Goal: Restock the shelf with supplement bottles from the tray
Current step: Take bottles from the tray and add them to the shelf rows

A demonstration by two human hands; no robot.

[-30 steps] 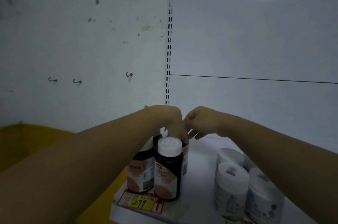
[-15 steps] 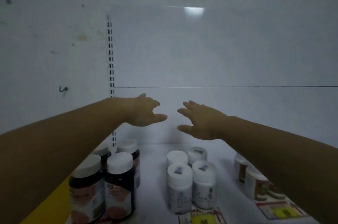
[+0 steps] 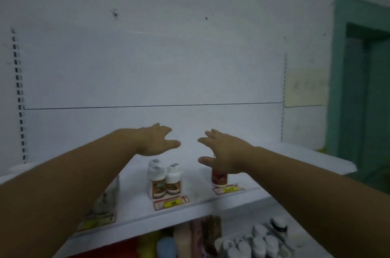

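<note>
White shelf (image 3: 211, 200) is partly stocked; both hands (image 3: 157, 141) (image 3: 223, 153) are held spread, empty, above its bottles (image 3: 165, 179), probably between placements.

Both forearms are bare to the frame's edge, with no sleeves. The left hand (image 3: 155, 141) and right hand (image 3: 225, 152) wear no gloves, rings or watch.
</note>
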